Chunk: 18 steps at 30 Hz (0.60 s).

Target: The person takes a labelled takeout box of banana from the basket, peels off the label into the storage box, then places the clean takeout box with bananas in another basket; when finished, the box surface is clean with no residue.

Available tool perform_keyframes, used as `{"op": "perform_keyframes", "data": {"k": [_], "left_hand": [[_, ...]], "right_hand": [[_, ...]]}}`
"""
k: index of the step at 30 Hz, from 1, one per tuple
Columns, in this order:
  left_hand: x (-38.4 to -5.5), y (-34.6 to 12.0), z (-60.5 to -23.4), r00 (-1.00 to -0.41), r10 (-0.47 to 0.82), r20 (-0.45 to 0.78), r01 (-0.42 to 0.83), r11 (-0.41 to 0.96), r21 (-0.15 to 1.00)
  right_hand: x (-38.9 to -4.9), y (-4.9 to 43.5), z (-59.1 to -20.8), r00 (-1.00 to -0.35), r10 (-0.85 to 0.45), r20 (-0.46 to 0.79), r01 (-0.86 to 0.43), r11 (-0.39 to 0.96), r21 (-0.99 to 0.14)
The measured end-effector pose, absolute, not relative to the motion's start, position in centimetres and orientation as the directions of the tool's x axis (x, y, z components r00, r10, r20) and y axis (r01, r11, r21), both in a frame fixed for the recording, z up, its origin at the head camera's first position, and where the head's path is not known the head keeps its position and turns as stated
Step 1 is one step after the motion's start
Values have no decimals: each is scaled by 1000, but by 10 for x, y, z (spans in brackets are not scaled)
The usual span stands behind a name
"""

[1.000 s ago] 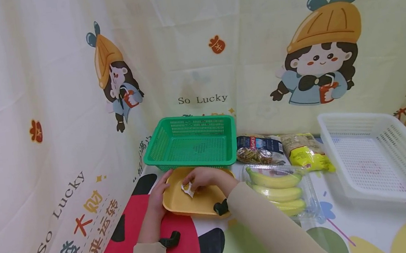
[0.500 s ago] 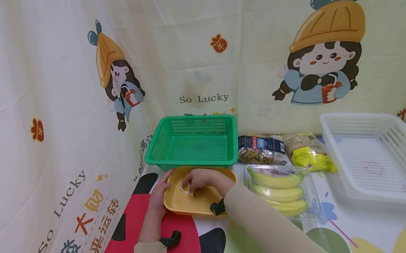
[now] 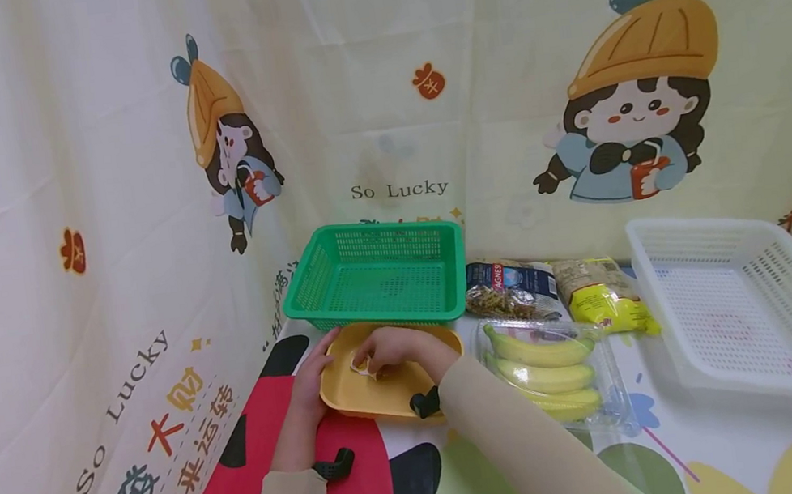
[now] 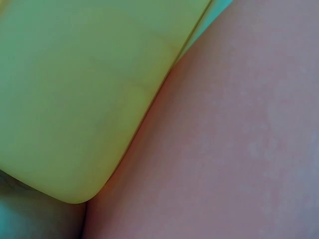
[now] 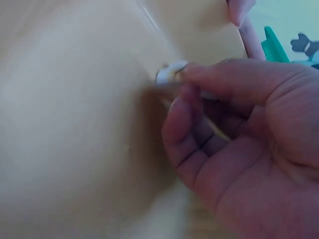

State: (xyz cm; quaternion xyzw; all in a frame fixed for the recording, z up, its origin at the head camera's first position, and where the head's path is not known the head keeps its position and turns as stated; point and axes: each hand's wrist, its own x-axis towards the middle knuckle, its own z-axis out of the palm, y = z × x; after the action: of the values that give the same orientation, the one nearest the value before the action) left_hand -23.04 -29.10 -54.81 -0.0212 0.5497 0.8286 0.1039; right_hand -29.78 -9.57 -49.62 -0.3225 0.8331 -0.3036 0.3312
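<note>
A shallow orange-yellow plastic tray (image 3: pixel 377 400) sits in front of the green basket. My left hand (image 3: pixel 309 383) grips its left rim; the left wrist view shows the tray wall (image 4: pixel 75 124) against the palm. My right hand (image 3: pixel 396 346) is over the inside of the tray. Between its thumb and index finger it pinches a small, crumpled white piece (image 5: pixel 169 73) with yellow marks, like a label or a scrap of wrapper. The curled fingers partly hide this piece, and the right wrist view shows it close to the tray's surface.
Behind the tray is a green perforated basket (image 3: pixel 389 317). Bananas (image 3: pixel 546 379) lie in a clear plastic box (image 3: pixel 614 397) to the right. Two food bags, one dark (image 3: pixel 511 291) and one yellow (image 3: pixel 604 305), lie behind it. A white basket (image 3: pixel 763 376) stands far right.
My right hand has closed further over the white piece, which shows less than a second ago. The left hand stays at the tray rim. The head view has shifted slightly.
</note>
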Motion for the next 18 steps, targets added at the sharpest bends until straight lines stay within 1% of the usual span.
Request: {"op": "perform_keyframes", "data": {"k": [4, 11, 14, 18], "left_hand": [[-231, -291, -548, -977, 155, -144, -193, -378, 906], [-231, -292, -553, -984, 148, -96, -142, -344, 928], [-232, -295, -558, -984, 168, -55, -107, -323, 940], [-233, -301, -563, -979, 205, -4, -73, -332, 941]], "right_hand": [[-299, -93, -499, -561, -746, -358, -298, 586, -754], [-297, -93, -495, -541, -761, -358, -423, 614, -666], [-297, -94, -495, -534, -770, -349, -472, 614, -633], [-297, -94, -497, -535, -775, -336, -527, 617, -585]]}}
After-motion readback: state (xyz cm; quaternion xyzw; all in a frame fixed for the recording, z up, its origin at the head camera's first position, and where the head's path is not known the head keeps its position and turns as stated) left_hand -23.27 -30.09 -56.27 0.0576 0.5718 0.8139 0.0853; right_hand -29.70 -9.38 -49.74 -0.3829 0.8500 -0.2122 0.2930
